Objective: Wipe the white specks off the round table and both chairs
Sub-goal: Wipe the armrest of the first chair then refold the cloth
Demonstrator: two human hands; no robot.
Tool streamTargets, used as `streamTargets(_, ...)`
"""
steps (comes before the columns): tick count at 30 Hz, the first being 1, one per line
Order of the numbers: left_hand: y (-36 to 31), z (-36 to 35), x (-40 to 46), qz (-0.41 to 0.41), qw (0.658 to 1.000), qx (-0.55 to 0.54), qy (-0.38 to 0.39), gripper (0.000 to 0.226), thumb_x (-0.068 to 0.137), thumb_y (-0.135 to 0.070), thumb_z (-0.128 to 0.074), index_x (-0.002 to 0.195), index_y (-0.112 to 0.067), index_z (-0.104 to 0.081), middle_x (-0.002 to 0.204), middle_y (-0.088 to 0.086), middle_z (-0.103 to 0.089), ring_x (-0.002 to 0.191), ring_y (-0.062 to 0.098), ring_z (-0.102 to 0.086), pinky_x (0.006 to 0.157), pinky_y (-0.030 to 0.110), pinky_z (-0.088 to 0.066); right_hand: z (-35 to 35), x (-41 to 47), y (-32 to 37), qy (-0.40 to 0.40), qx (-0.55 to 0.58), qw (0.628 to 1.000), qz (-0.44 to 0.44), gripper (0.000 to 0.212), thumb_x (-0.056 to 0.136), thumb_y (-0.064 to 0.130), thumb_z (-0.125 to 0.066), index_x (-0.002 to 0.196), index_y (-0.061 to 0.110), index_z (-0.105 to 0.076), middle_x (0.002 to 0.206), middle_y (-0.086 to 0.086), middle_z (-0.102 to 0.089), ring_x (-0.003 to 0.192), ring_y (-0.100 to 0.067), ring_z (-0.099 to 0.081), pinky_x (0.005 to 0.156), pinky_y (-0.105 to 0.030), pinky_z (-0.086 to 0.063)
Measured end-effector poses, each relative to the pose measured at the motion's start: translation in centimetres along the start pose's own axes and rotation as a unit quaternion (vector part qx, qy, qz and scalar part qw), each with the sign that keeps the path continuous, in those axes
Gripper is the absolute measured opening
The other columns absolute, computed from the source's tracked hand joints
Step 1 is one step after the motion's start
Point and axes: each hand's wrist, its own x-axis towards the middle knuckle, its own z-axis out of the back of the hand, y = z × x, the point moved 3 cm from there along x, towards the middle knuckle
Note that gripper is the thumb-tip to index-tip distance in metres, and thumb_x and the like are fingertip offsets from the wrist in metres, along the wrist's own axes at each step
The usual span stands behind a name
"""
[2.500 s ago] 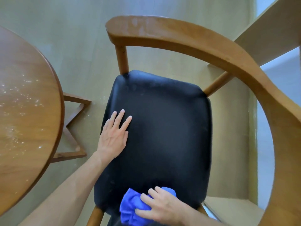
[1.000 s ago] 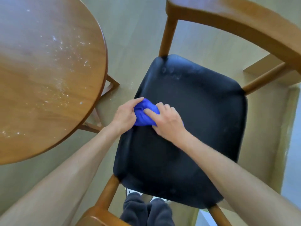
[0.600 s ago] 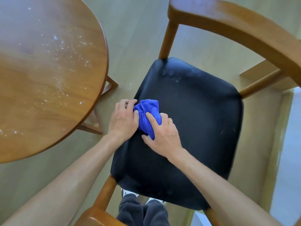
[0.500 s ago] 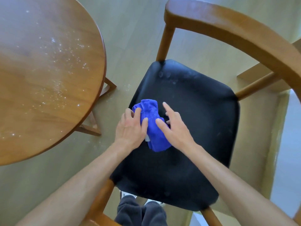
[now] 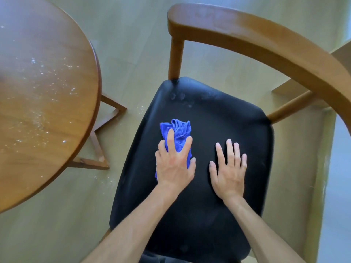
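Now the left hand point(image 5: 173, 166) alone presses the blue cloth point(image 5: 177, 130) at the seat's point(image 5: 218, 215) nine o'clock with spread fingers, the right hand point(image 5: 228, 168) having let go and lying flat, empty, so wiping can resume.

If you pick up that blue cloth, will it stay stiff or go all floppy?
Probably floppy: the blue cloth lies bunched in soft folds under the left hand. It looks light. On the smooth black seat it should slide easily when pushed.

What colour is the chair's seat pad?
Black seat pad, glossy; clear in the head view.
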Motion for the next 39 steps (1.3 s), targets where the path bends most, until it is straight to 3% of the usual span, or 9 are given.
streamTargets(4, -1.2, -0.2, 4.9, -0.122, 0.992, -0.013, -0.042, 0.042, 0.075, -0.028, -0.060, 0.116, -0.020, -0.063, 0.135, 0.024, -0.048, 0.091, 0.039, -0.051, 0.078, 0.044, -0.050, -0.4, 0.1, -0.1, -0.013, 0.010, 1.000, 0.001, 0.056, 0.095, 0.038, -0.037, 0.145, 0.015, -0.043, 0.156, -0.016, -0.030, 0.145, -0.035, -0.025, 0.114, -0.059, -0.022)
streamTargets(9, -6.0, -0.1, 11.7, -0.214, 0.974, 0.069, 0.015, 0.041, 0.057, -0.018, -0.073, 0.098, -0.021, -0.067, 0.130, 0.020, -0.055, 0.078, 0.034, -0.053, 0.058, 0.034, -0.045, -0.7, 0.1, -0.4, -0.034, 0.028, 0.999, 0.003, 0.056, 0.092, 0.037, -0.040, 0.144, 0.015, -0.044, 0.156, -0.016, -0.031, 0.145, -0.035, -0.024, 0.115, -0.059, -0.020)
streamTargets(11, -3.6, 1.0, 12.7, -0.178, 0.983, 0.037, 0.008, 0.044, 0.060, -0.015, -0.069, 0.103, -0.022, -0.065, 0.129, 0.020, -0.053, 0.075, 0.034, -0.051, 0.058, 0.037, -0.045, -0.8, 0.1, -0.4, -0.037, 0.031, 0.999, 0.003, 0.057, 0.091, 0.037, -0.041, 0.144, 0.016, -0.045, 0.155, -0.016, -0.032, 0.145, -0.035, -0.025, 0.114, -0.059, -0.020)
streamTargets(14, 1.6, 3.4, 13.7, -0.046, 0.998, -0.045, -0.022, 0.039, 0.071, -0.015, -0.064, 0.110, -0.022, -0.062, 0.130, 0.016, -0.046, 0.085, 0.038, -0.052, 0.065, 0.042, -0.050, -0.8, 0.1, -0.5, -0.035, 0.026, 0.999, 0.000, 0.057, 0.091, 0.038, -0.041, 0.143, 0.017, -0.044, 0.155, -0.015, -0.032, 0.144, -0.036, -0.027, 0.113, -0.059, -0.022)
streamTargets(17, 3.7, 4.4, 12.6, 0.038, 0.997, -0.044, -0.050, 0.034, 0.077, -0.014, -0.060, 0.110, -0.022, -0.059, 0.131, 0.011, -0.041, 0.093, 0.037, -0.051, 0.069, 0.037, -0.043, -0.8, 0.0, -0.6, -0.034, 0.028, 0.999, 0.000, 0.057, 0.091, 0.039, -0.040, 0.143, 0.017, -0.044, 0.155, -0.015, -0.031, 0.144, -0.036, -0.027, 0.113, -0.060, -0.022)
streamTargets(24, 9.9, 4.8, 7.5, 0.248, 0.960, -0.080, -0.102, 0.031, 0.082, -0.016, -0.058, 0.111, -0.026, -0.058, 0.131, 0.008, -0.041, 0.104, 0.037, -0.054, 0.087, 0.033, -0.037, -0.9, 0.0, -0.5, -0.036, 0.034, 0.999, -0.007, 0.058, 0.089, 0.039, -0.043, 0.144, 0.020, -0.042, 0.155, -0.014, -0.031, 0.144, -0.035, -0.027, 0.114, -0.059, -0.021)
streamTargets(29, 2.8, 3.6, 14.1, 0.176, 0.974, -0.055, -0.133, 0.031, 0.081, -0.021, -0.059, 0.111, -0.017, -0.059, 0.136, 0.015, -0.037, 0.109, 0.040, -0.046, 0.086, 0.038, -0.039, -1.1, 0.0, -0.5, -0.034, 0.035, 0.999, -0.010, 0.059, 0.089, 0.040, -0.043, 0.145, 0.020, -0.039, 0.155, -0.014, -0.032, 0.144, -0.035, -0.026, 0.114, -0.059, -0.020)
streamTargets(33, 0.5, 2.6, 15.1, 0.136, 0.985, 0.000, -0.110, 0.028, 0.080, -0.017, -0.060, 0.107, -0.012, -0.059, 0.141, 0.019, -0.033, 0.110, 0.040, -0.040, 0.072, 0.031, -0.031, -1.1, 0.1, -0.3, -0.028, 0.032, 0.999, -0.009, 0.060, 0.088, 0.040, -0.041, 0.144, 0.019, -0.039, 0.155, -0.015, -0.033, 0.144, -0.036, -0.026, 0.114, -0.059, -0.018)
streamTargets(39, 0.1, 2.8, 14.4, 0.089, 0.992, -0.054, -0.065, 0.027, 0.070, -0.013, -0.068, 0.097, -0.012, -0.062, 0.136, 0.018, -0.042, 0.099, 0.038, -0.045, 0.054, 0.031, -0.041, -1.0, 0.1, 0.0, -0.021, 0.031, 0.999, -0.013, 0.061, 0.088, 0.040, -0.039, 0.145, 0.019, -0.036, 0.156, -0.015, -0.030, 0.145, -0.036, -0.024, 0.116, -0.056, -0.014)
